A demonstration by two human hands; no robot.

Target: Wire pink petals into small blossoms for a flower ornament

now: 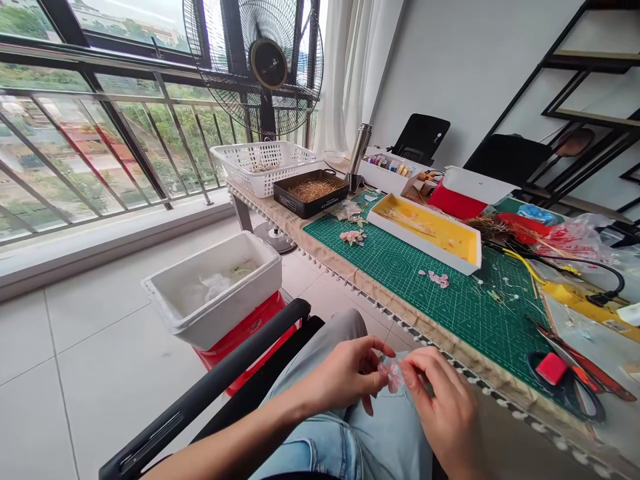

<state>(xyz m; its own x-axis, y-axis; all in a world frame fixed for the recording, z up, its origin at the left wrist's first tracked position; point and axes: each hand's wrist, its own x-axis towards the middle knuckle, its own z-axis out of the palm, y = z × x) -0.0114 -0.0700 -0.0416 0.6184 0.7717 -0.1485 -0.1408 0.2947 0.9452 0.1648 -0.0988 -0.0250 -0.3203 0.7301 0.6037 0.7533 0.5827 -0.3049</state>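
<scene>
Above my lap, a small translucent pink flower [393,377] is held between my two hands. My left hand [347,375] pinches its left side between thumb and fingers, with the index finger arched over it. The fingertips of my right hand [444,402] are closed on its right edge. Nearest on the green cutting mat [395,267] lie several loose pink petals [440,280], and farther back there is a small heap of pale peach petals [353,237].
A white tray with a yellow bottom [425,260] and a black box of dried stalks [311,193] stand on the table. Scissors [570,383] and a yellow power strip [580,300] lie at right. A foam box [215,280] and a chair armrest [210,387] are at left.
</scene>
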